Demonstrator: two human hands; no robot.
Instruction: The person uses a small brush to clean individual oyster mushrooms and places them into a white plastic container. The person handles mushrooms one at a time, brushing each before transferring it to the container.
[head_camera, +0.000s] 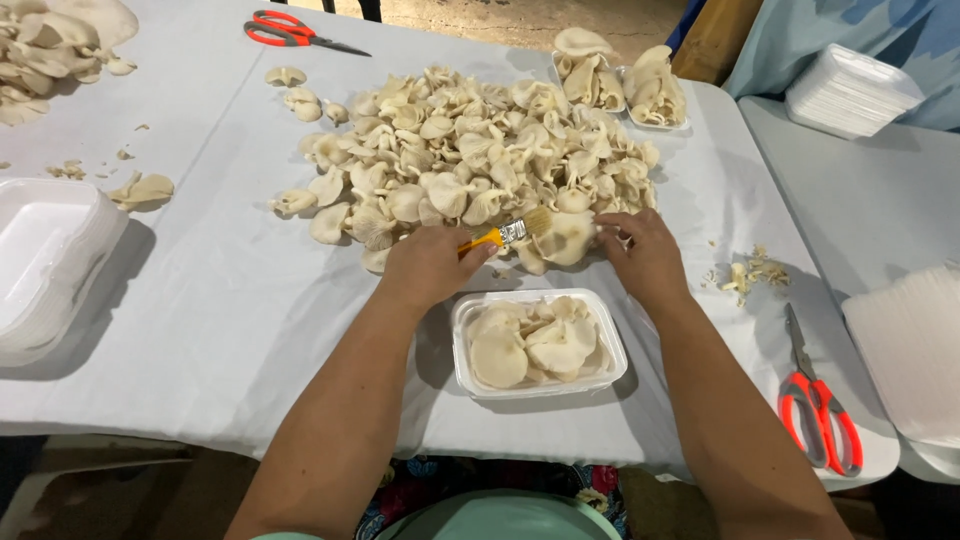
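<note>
At the far left edge a stack of white foam trays (45, 265) sits on the white-covered table (200, 300), with a loose mushroom piece (143, 190) just beyond it. Red-handled scissors (290, 30) lie at the top. A broad heap of pale oyster mushrooms (470, 155) fills the middle. At its near edge the left hand (428, 265) is closed around the orange handle of a small brush (505, 235). The brush lies nearly level, its long axis running left to right and slightly away, bristles pointing right onto a large mushroom cap (568, 238). The right hand (645, 255) pinches that cap's right edge with curled fingers. Between the forearms sits a white rectangular tray (537, 343) filled with mushrooms. Farther right lie trimmed scraps (750, 272), a second pair of red scissors (818, 400), and more stacked white trays (915, 350).
</note>
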